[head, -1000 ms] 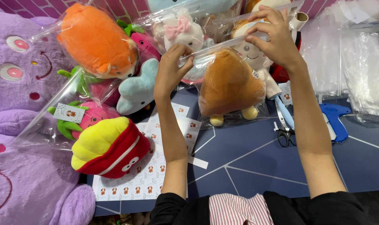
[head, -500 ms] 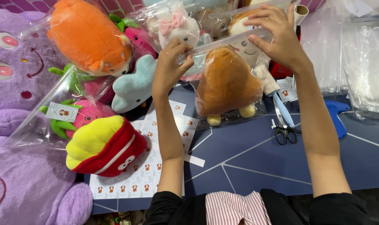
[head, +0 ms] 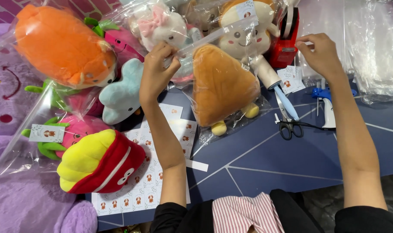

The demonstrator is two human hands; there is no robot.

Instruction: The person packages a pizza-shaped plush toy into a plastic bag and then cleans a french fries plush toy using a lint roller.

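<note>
Head view, left hand (head: pixel 156 69) pinching clear bag (head: pixel 231 116) of brown plush (head: pixel 221 84), right hand (head: pixel 319 54) loosely curled, empty, near red tape dispenser (head: pixel 285 41)

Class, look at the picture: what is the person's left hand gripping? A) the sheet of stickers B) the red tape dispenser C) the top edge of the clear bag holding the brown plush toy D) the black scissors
C: the left hand pinches the top of the clear bag around the brown plush toy, while the scissors lie untouched on the table.

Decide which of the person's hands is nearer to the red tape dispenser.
Right. The right hand is just beside the red tape dispenser, fingers reaching toward it. The left hand is well off to its left, gripping the bagged brown plush.
</note>
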